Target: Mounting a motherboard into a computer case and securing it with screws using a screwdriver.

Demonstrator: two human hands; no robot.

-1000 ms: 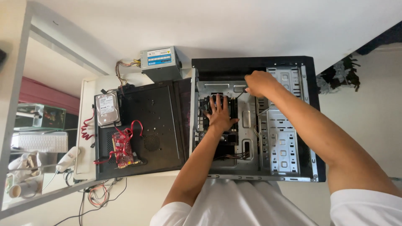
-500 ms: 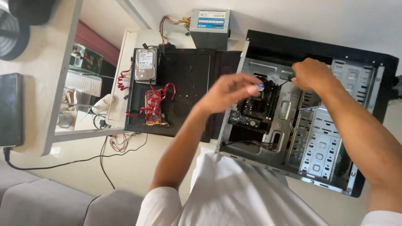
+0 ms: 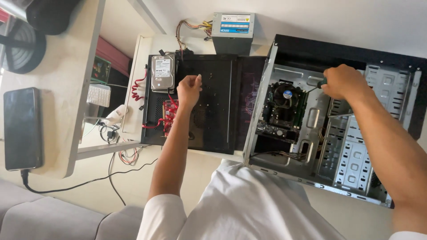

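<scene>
My right hand (image 3: 344,82) is inside the open computer case (image 3: 347,155) and grips a screwdriver (image 3: 316,85) with a green and black handle, its tip pointing left toward the motherboard (image 3: 280,122) and its round cooler fan (image 3: 284,95). My left hand (image 3: 189,91) hovers over the black side panel (image 3: 213,111) lying flat to the left of the case. Its fingertips are pinched together, and anything between them is too small to make out.
On the panel's left side lie a silver hard drive (image 3: 162,72) and a bundle of red cables (image 3: 168,116). A grey power supply (image 3: 233,26) with loose wires sits behind. At the far left, a dark phone (image 3: 22,129) rests on a white desk, with a white keyboard (image 3: 98,94) nearby.
My left hand has left the motherboard and swung left over the black side panel. My right hand stays at the case's upper part. The camera view has shifted left.
</scene>
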